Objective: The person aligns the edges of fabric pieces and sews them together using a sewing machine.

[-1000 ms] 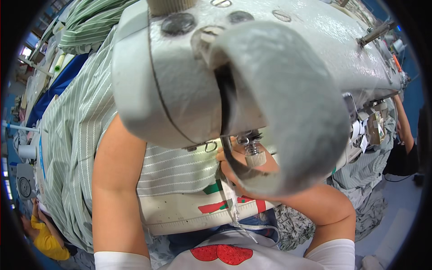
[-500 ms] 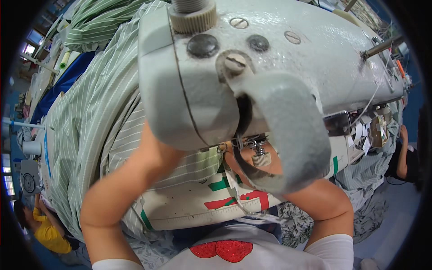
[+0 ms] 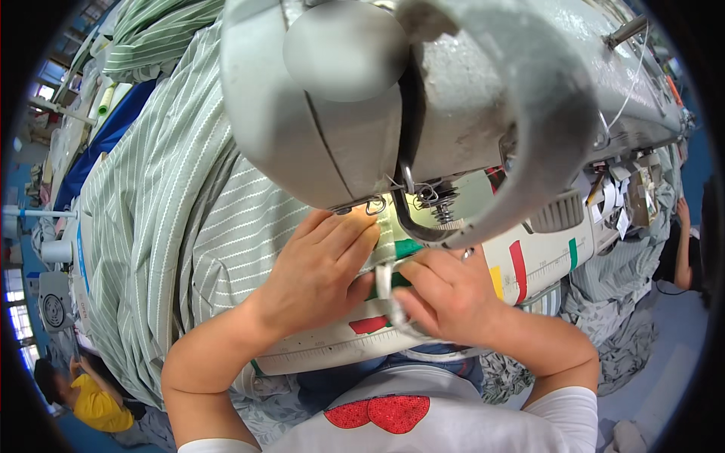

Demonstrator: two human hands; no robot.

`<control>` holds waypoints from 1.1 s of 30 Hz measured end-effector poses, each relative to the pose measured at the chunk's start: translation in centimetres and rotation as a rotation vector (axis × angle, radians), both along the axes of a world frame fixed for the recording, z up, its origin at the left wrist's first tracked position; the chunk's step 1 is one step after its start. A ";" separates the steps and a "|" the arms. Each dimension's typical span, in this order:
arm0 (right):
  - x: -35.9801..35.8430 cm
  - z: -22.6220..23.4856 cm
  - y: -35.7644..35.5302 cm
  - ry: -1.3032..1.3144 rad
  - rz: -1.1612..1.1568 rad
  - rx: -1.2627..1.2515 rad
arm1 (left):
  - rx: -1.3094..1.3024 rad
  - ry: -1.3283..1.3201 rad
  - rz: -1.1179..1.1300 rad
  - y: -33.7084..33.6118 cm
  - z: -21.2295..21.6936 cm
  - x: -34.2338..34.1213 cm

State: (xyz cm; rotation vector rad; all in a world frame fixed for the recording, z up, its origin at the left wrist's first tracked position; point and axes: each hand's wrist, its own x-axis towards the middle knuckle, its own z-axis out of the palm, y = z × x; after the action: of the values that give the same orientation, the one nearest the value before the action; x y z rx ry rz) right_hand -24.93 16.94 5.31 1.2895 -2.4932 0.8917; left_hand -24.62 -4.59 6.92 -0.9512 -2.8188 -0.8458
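A pale green-grey sewing machine point(image 3: 332, 143) fills the upper middle, its curved metal lever hanging in front. White-striped green fabric point(image 3: 242, 249) lies on the bed and runs in under the machine head. My left hand point(image 3: 317, 260) rests on this fabric, fingers stretched toward the lit needle area and thumb apart. Just right of it, my right hand point(image 3: 449, 291) has bent fingers pinched on a narrow white strip point(image 3: 385, 281), which hangs in a loop at the fabric's edge. The machine head hides the needle and the farthest fingertips.
Bulky striped fabric point(image 3: 143, 196) is heaped along the left. Coloured tape point(image 3: 518, 264) and a printed ruler mark the machine bed. Paper labels point(image 3: 619, 198) and more cloth point(image 3: 604, 332) are at the right. A person in yellow point(image 3: 102, 400) sits far left; another person's arm point(image 3: 683, 249) shows far right.
The view has tilted, so the machine head appears higher and both hands, mostly hidden before, now show. Less of the fabric lies across the bed's right part.
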 end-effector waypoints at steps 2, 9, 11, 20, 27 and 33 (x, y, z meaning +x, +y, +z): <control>2.2 1.0 0.3 -0.113 -0.114 0.096 | -0.006 0.039 -0.001 0.1 0.0 -0.3; 4.6 -0.3 -0.6 -0.120 -0.187 -0.039 | 0.054 0.139 0.025 -0.2 -1.2 -1.1; 4.9 -0.2 -0.8 -0.110 -0.196 -0.052 | 0.085 0.160 0.057 -0.2 -1.4 -1.0; 5.7 -0.7 -1.3 -0.131 -0.221 -0.032 | -0.014 0.318 0.011 0.3 -1.7 -0.6; 5.6 -0.9 -1.4 -0.100 -0.208 -0.067 | -0.003 0.267 -0.056 0.2 -2.3 -0.3; 5.6 -1.1 -1.4 -0.115 -0.209 -0.093 | -0.017 0.257 -0.025 0.4 -1.8 0.4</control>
State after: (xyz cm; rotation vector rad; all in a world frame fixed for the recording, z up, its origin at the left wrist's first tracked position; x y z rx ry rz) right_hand -19.31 15.52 4.24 0.9535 -2.5784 1.0423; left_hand -24.25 -4.18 5.16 -1.0186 -2.6046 -0.6505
